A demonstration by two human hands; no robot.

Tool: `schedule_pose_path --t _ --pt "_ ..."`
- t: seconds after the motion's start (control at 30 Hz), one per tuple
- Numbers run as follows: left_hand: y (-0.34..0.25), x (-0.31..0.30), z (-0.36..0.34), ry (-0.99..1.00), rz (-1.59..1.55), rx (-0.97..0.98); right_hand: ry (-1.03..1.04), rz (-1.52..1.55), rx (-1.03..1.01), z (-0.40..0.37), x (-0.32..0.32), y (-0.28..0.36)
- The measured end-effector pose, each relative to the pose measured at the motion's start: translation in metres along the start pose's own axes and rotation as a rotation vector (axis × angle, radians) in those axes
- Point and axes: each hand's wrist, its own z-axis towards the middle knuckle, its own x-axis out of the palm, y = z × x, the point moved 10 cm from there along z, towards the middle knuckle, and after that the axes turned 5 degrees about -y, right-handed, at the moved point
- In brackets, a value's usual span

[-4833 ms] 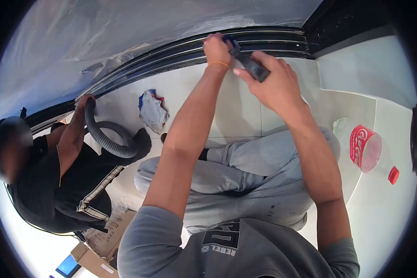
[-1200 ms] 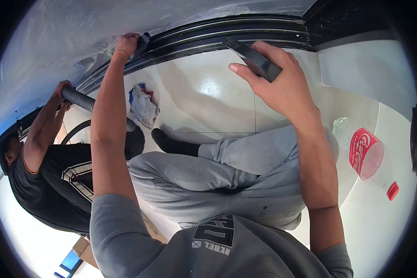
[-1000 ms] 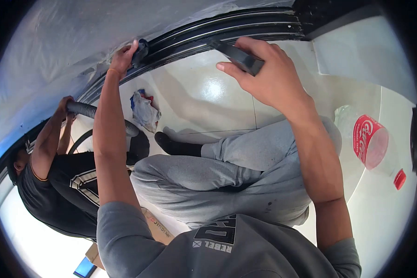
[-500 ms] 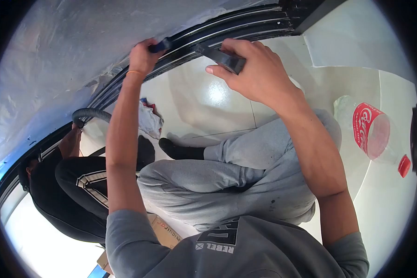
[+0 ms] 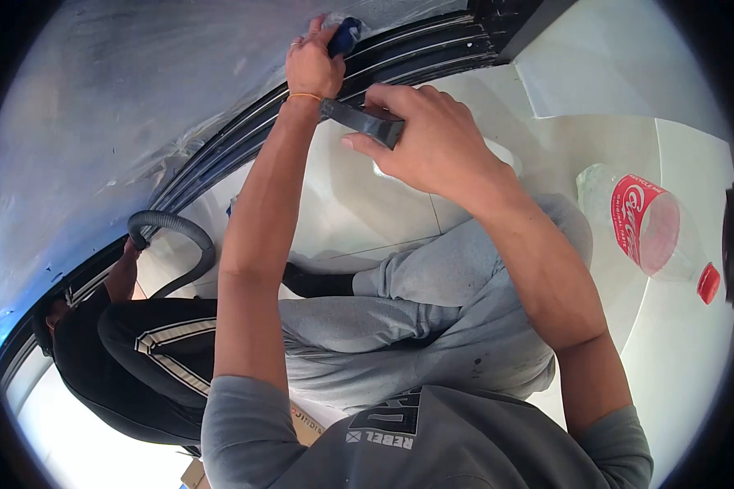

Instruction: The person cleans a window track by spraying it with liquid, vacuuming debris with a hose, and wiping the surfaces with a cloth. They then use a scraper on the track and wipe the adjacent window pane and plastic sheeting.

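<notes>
My left hand [image 5: 314, 67] is up by the far side of the black track [image 5: 420, 50], against the plastic-covered panel [image 5: 187, 90]. Its thumb side is closed on a small dark blue object [image 5: 346, 37], whose kind I cannot tell; clear film shows around it. In my right hand [image 5: 440, 134], thumb and fingers grip a dark grey, flat, bar-like tool [image 5: 363, 122] by its blocky end. The tool's thin end points left and overlaps my left wrist in this view, over the near edge of the track.
At left, another person [image 5: 114, 367] in black crouches at the track, with a hand on a grey corrugated hose [image 5: 175, 218]. A clear bottle with a red label [image 5: 644, 224] lies on the pale floor to the right. Cardboard [image 5: 306, 424] lies beside my body.
My left hand has moved up and right along the track with the dark blue object, onto the panel's edge. My right hand and its tool have shifted slightly left and down.
</notes>
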Motion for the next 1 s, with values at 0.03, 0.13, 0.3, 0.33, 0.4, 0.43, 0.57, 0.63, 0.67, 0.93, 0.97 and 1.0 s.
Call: schedule_pose_path --t 0.03,0.13,0.3,0.33,0.4,0.43,0.57,0.63,0.67,0.93,0.97,1.0 --pt "-0.002 0.0 0.002 -0.033 0.04 0.006 0.049 0.006 0.03 0.001 0.004 -0.003" --pt "-0.024 0.008 0.005 0.002 -0.08 0.102 0.128 0.022 0.076 0.003 0.009 -0.008" --pt "-0.048 0.009 0.018 0.109 -0.206 0.047 0.191 -0.021 0.091 0.002 0.014 -0.009" --pt "-0.051 0.008 0.021 0.108 -0.208 0.038 0.178 -0.028 0.082 0.001 0.012 -0.007" --pt "-0.053 0.015 0.025 0.12 -0.201 0.09 0.152 -0.039 0.069 0.001 0.008 -0.005" --pt "-0.053 0.019 0.027 0.13 -0.2 0.117 0.148 -0.032 0.065 0.001 0.009 -0.005" --pt "-0.069 0.035 0.019 0.241 -0.062 0.349 0.173 -0.014 0.068 0.001 0.008 -0.005" --pt "-0.075 0.039 0.013 0.279 -0.021 0.415 0.136 0.021 0.034 -0.001 0.006 0.0" --pt "-0.066 0.039 0.015 0.288 -0.015 0.316 0.078 0.051 -0.003 -0.001 0.006 0.001" --pt "-0.061 0.058 0.033 0.618 0.205 -0.049 0.044 0.098 0.003 -0.001 0.008 -0.006" --pt "-0.065 0.06 0.034 0.6 0.231 -0.022 0.091 0.069 0.027 0.0 0.011 -0.007" --pt "-0.067 0.063 0.037 0.58 0.259 0.004 0.138 0.041 0.049 -0.001 0.014 -0.009"
